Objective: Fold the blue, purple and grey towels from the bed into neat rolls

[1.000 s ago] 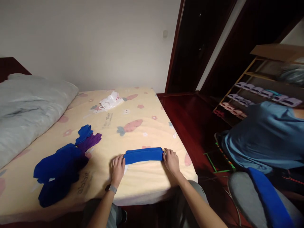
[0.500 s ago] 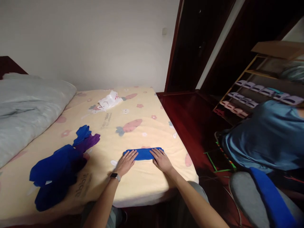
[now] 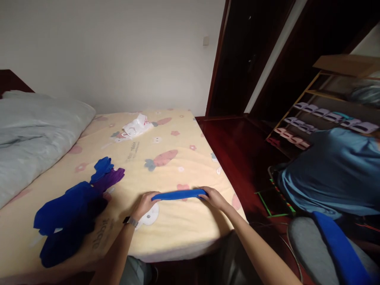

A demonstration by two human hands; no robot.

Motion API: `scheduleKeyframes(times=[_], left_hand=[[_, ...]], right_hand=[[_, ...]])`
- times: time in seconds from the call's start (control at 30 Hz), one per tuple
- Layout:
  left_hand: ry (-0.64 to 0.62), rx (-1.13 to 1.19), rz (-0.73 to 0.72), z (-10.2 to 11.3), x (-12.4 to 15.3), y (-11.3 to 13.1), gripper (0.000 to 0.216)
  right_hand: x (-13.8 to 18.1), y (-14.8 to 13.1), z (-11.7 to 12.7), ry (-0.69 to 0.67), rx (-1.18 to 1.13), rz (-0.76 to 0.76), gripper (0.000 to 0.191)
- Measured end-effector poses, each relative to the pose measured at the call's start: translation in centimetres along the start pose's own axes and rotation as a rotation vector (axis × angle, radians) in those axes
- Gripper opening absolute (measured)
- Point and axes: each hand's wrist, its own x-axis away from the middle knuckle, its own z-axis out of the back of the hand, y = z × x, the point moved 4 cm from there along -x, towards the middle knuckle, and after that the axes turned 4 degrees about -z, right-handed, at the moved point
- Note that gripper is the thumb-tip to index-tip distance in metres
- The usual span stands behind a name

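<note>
A folded strip of blue cloth (image 3: pixel 179 194) is stretched between my two hands over the near right part of the bed (image 3: pixel 178 225). My left hand (image 3: pixel 146 204) grips its left end, fingers closed around it and a watch on the wrist. At the opposite end, my right hand (image 3: pixel 214 197) pinches the cloth between thumb and fingers. To the left lies a pile of blue cloth (image 3: pixel 67 206), with a purple piece (image 3: pixel 108 180) and a smaller blue piece (image 3: pixel 102 167) at its far end.
Against the wall side of the bed is a white plastic bag (image 3: pixel 138 126). A grey quilt (image 3: pixel 41 134) lies at left. Right of the bed stand a shoe rack (image 3: pixel 308 93) with slippers, a blue draped cloth (image 3: pixel 332 170) and a grey seat (image 3: pixel 308 249) with a blue strip over it.
My hands have gone from lying flat on the blue cloth to gripping its two ends. The cloth now looks narrower, its edge turned toward me.
</note>
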Motion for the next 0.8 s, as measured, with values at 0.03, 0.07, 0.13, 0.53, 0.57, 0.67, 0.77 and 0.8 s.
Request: scheduleKeyframes(times=[0.03, 0.07, 0.13, 0.53, 0.57, 0.67, 0.77, 0.8], left_hand=[[0.022, 0.109, 0.059, 0.2, 0.1, 0.1, 0.036], [0.051, 0.202, 0.106, 0.4, 0.2, 0.2, 0.04], [0.129, 0.314, 0.16, 0.6, 0.3, 0.5, 0.05], [0.165, 0.008, 0.101, -2.6, 3.0, 0.1, 0.042], [0.186, -0.084, 0.061, -2.3, 3.3, 0.6, 0.041], [0.143, -0.352, -0.125, -2.2, 3.5, 3.0, 0.044], [0.011, -0.515, -0.296, -3.2, 3.3, 4.3, 0.055], [-0.019, -0.545, -0.336, -3.6, 3.3, 4.2, 0.056]], right_hand=[[0.2, 0.0, 0.6, 0.008, -0.072, -0.03, 0.034], [0.3, 0.1, 1.1, 0.023, -0.146, -0.061, 0.034], [0.5, 0.4, 1.6, 0.061, -0.279, -0.133, 0.037], [2.6, 1.3, -2.8, 0.383, 0.21, -0.172, 0.038], [3.0, 0.7, -2.7, 0.392, 0.286, -0.143, 0.041], [3.5, -1.3, -3.1, 0.266, 0.433, 0.062, 0.051], [3.4, -1.7, -4.0, 0.083, 0.477, 0.243, 0.059], [3.2, -1.3, -4.1, 0.056, 0.488, 0.258, 0.06]])
